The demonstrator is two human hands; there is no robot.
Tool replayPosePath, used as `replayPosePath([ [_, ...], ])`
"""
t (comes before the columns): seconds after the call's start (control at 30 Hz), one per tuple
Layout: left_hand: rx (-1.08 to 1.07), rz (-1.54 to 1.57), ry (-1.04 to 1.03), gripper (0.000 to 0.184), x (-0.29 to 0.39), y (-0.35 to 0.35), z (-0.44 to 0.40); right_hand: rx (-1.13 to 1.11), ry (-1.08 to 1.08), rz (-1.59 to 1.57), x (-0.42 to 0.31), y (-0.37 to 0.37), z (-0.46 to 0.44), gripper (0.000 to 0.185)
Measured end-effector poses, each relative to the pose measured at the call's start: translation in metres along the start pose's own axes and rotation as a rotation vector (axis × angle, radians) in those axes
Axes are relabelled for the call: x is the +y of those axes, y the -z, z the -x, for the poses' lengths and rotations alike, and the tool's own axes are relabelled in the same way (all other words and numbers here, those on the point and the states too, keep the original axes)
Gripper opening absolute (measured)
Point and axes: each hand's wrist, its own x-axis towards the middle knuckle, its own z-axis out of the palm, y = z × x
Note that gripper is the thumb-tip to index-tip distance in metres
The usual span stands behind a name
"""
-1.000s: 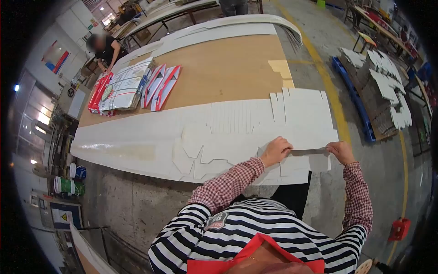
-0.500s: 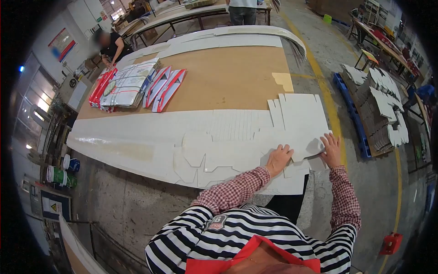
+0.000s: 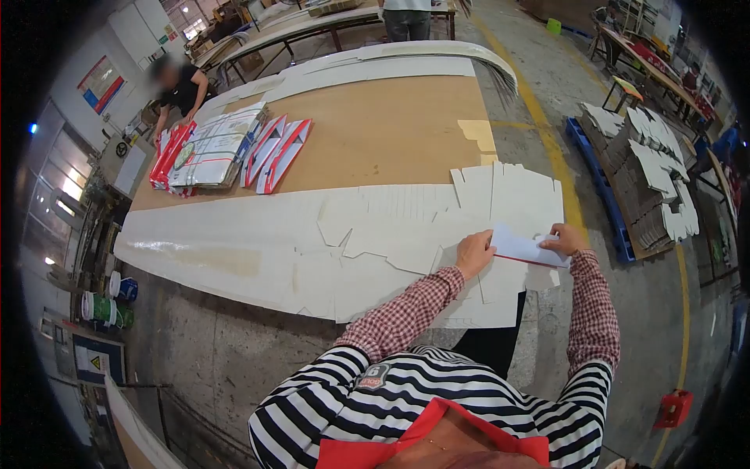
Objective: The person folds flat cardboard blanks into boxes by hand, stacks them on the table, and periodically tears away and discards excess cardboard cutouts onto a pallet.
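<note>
My left hand (image 3: 475, 254) is closed on the left end of a folded flap (image 3: 519, 245), pale with a thin red edge. At the flap's right end, my right hand (image 3: 566, 240) pinches it between thumb and fingers. The flap lies over white die-cut cardboard sheets (image 3: 391, 227) spread along the near side of the table. Whether it belongs to the top sheet I cannot tell. Slits and angular cut-outs show in the sheets left of my hands.
Tied printed packs (image 3: 217, 150) and red-and-white folded pieces (image 3: 283, 156) lie on the brown tabletop (image 3: 375, 129). A co-worker (image 3: 184, 87) leans at the far left corner. Cut cardboard stacks (image 3: 652, 172) stand on a blue pallet (image 3: 598, 187) at the right.
The cardboard under my hands has shifted and turned, and a pale flap with a red edge now shows between them. My right hand has gone from spread fingers to a pinch.
</note>
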Motion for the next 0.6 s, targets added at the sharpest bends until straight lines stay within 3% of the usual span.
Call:
replayPosePath([
  [0.03,0.052,-0.108,-0.079,0.023,-0.001,-0.005,0.0,-0.004,-0.066,0.022,-0.008,-0.001,0.0,0.047],
  [0.1,0.158,-0.322,-0.239,0.028,-0.007,-0.024,-0.001,0.211,0.086,0.031,-0.013,-0.021,0.006,0.053],
  [0.23,0.066,-0.572,-0.483,0.041,-0.01,-0.036,0.008,0.436,0.379,-0.194,-0.02,-0.055,0.006,0.052],
  [0.27,0.026,-0.591,-0.481,0.047,-0.011,-0.032,0.01,0.4,0.44,-0.359,-0.023,-0.059,0.01,0.042],
  [0.4,-0.184,-0.568,-0.578,0.072,-0.013,0.015,0.026,0.15,0.388,-0.185,-0.04,-0.073,0.019,0.044],
  [0.5,-0.385,-0.739,-0.653,0.087,-0.015,0.068,0.026,0.125,0.38,-0.301,-0.038,-0.076,0.018,0.042],
  [0.6,-0.217,-0.792,-0.835,0.071,-0.062,0.075,0.018,0.108,0.372,-0.354,-0.035,-0.079,0.013,0.045],
])
